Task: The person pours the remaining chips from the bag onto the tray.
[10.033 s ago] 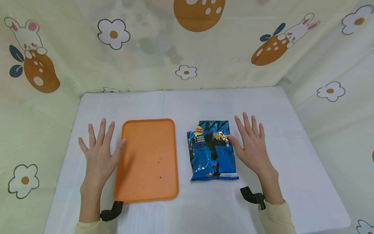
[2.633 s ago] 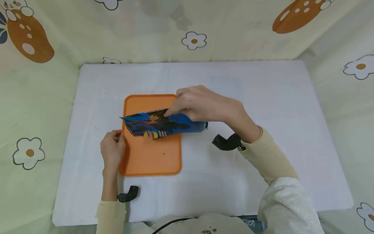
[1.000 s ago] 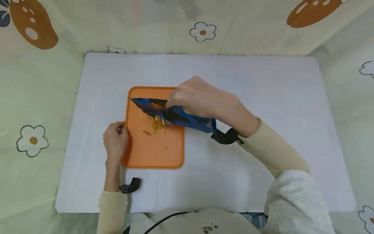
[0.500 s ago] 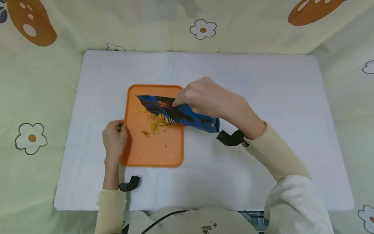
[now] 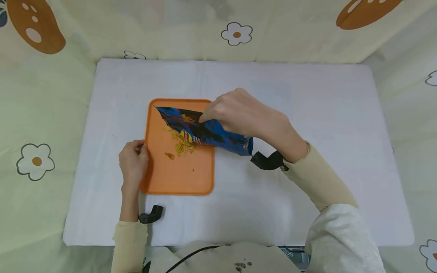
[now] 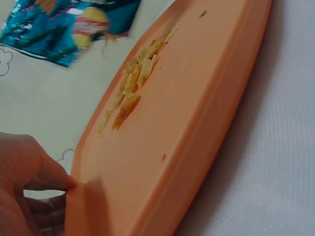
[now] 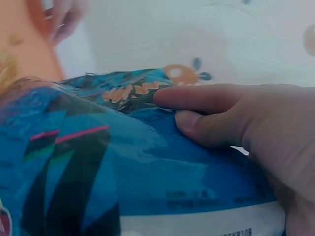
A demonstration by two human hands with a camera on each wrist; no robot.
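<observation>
My right hand (image 5: 242, 112) grips a blue and black chip bag (image 5: 223, 138) from above, pinching its upper side. The bag lies tilted over the orange tray (image 5: 177, 176), its torn end low and facing left. Yellow potato chips (image 5: 184, 147) lie in a small heap below that end, with one separate piece (image 5: 169, 156) nearer the front. At the tray's left rim, my left hand (image 5: 133, 161) pinches the edge between thumb and fingers. The left wrist view shows the thumb on the rim and the chips (image 6: 135, 76). The bag's inside is hidden.
Under everything is a white table (image 5: 290, 201) with rounded corners. Pale curtains (image 5: 273, 41) with flower and rabbit prints stand behind it and at both sides. A black wrist mount (image 5: 151, 215) sticks out beside the left wrist, another (image 5: 268, 160) beside the right.
Ten seconds ago both hands lay spread and the bag lay flat. Since then the right hand has lifted and tipped it over the tray, the left has gripped the rim, and chips have spilled out.
</observation>
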